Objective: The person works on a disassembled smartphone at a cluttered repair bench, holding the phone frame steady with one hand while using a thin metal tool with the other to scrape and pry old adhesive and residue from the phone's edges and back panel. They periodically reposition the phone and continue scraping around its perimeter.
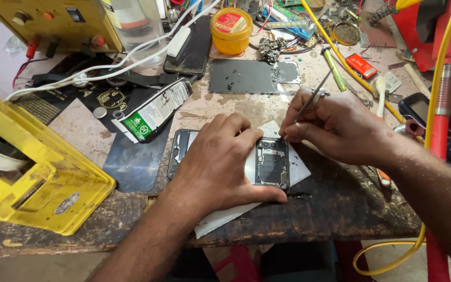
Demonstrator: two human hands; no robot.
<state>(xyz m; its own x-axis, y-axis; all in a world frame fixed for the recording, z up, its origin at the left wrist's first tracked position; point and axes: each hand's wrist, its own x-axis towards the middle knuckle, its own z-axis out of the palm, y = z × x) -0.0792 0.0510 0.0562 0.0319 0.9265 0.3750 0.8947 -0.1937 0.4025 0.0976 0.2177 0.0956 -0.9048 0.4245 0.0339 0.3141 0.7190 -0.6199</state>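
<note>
At a cluttered repair surface (340,209), the left hand (225,162) lies flat, fingers spread, pressing an opened phone (272,163) onto a white paper sheet (298,169) near the front edge, while the right hand (335,128) pinches slim metal tweezers (309,104), their tip at the phone's top edge; beyond lie a squeezed glue tube (155,110), a dark back panel (251,76) and, farthest, a yellow tub (231,30)
</note>
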